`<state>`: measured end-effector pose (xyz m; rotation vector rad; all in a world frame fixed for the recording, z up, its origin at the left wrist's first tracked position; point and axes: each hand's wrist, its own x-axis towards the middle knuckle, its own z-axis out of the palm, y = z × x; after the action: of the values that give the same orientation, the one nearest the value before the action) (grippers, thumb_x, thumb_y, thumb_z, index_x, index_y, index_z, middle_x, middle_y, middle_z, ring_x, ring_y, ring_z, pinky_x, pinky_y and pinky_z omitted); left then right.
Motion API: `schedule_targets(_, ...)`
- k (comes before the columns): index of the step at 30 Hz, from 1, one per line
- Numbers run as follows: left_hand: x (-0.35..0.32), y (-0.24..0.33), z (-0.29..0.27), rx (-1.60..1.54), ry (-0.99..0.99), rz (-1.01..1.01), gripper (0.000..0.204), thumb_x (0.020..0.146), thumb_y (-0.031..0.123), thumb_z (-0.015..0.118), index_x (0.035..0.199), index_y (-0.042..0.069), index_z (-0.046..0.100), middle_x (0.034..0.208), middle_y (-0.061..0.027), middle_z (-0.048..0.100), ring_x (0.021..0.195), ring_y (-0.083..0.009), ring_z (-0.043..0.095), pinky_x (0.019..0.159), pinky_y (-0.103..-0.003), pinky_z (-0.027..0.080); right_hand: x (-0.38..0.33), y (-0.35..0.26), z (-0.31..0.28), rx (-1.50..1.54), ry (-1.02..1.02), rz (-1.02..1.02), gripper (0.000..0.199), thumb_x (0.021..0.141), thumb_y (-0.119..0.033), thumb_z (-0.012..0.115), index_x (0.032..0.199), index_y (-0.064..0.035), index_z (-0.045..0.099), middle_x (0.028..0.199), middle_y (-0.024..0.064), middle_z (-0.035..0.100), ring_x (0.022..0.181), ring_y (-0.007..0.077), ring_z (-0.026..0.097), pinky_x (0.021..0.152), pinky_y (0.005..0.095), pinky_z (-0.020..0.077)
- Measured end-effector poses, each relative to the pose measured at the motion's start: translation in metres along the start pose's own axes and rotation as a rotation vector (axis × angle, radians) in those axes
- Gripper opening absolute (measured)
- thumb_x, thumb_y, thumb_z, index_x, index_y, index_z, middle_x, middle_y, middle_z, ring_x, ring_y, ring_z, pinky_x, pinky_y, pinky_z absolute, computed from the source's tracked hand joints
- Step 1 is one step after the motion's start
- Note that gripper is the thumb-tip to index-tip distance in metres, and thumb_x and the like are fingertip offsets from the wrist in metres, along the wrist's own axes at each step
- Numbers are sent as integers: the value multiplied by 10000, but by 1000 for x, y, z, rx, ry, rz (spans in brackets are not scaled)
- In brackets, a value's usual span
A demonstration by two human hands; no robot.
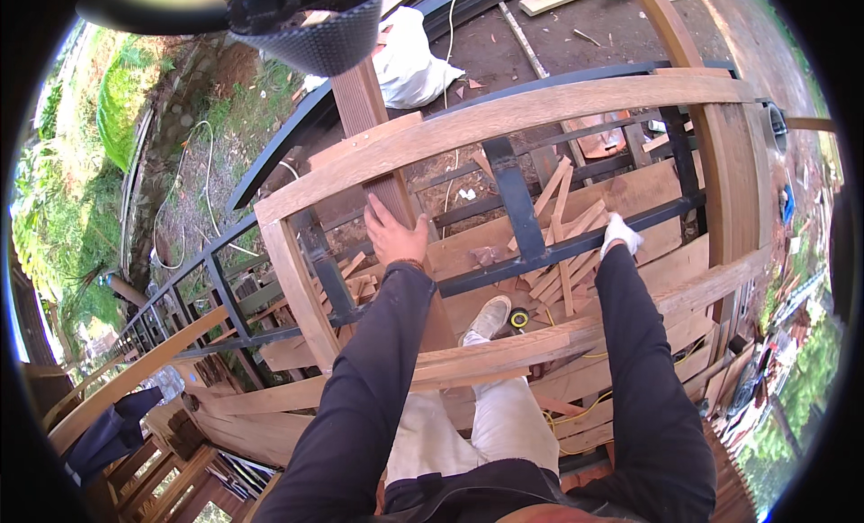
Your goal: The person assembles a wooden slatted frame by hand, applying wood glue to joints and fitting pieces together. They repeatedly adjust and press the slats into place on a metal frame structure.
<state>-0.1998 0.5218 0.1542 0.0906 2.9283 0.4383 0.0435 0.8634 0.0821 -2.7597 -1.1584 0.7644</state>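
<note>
My left hand (397, 233) is bare and lies against a grooved brown timber post (356, 100), fingers stretched out and thumb apart. My right hand (621, 236), in a white glove, is closed on a black metal rail (576, 246). That rail runs across a frame, with a black metal upright (516, 194) standing between my hands. Above them curves a wooden top beam (504, 112), bent by the lens. Nearer to me passes a lower wooden rail (513, 354). My right fingertips are partly hidden.
Loose wood strips (562, 253) lie heaped on boards below the frame. A yellow-and-black round object (518, 319) sits beside my shoe (490, 318). A white sack (412, 64) rests on the dirt beyond. A yellow cord (576, 415) trails below right. A thick timber post (727, 181) stands at right.
</note>
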Motion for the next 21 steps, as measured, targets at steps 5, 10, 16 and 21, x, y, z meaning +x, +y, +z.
schedule_targets(5,-3,4,7,39,99,-3,1001,869,322,744,1677,141,180,1552,-276,392,1408,-445,444,1148,-524,421,17,16,39,235,78,26,617,873,-369,714,1332,-10,514,1282,244,674,1094,408,698,948,495,566)
schedule_targets(10,0,10,7,12,129,48,987,830,237,734,1667,117,225,1519,-288,420,1367,-470,466,1143,-546,399,4,8,36,240,137,-6,515,897,-331,699,1258,5,549,1216,246,696,1109,416,693,954,495,551)
schedule_targets(16,4,10,7,71,48,12,967,843,215,714,1663,87,219,1534,-294,402,1372,-484,455,1130,-566,414,-13,-6,31,132,177,5,453,906,-237,642,1271,0,514,1193,257,683,1071,408,695,939,489,543)
schedule_targets(21,6,10,3,97,-2,11,938,875,229,674,1662,56,193,1548,-299,384,1379,-494,443,1115,-576,427,-8,-6,37,111,211,52,470,904,-243,651,1297,-18,524,1215,240,682,1094,402,687,950,485,540)
